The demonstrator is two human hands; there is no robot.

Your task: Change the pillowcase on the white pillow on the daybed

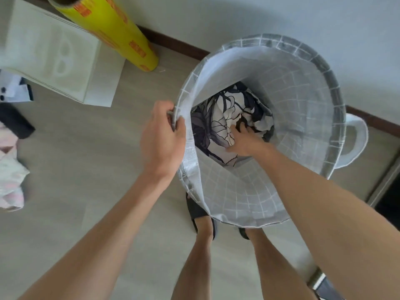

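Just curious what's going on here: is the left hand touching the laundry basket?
Touching. The head view shows the left hand pinching the basket's rim, thumb inside and fingers curled over the outer edge.

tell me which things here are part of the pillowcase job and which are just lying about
Part of the job:
laundry basket, rim held by the left hand
floral fabric inside it, touched by the right hand

Lying about:
yellow roll
white box
pale cloth on the floor
black item
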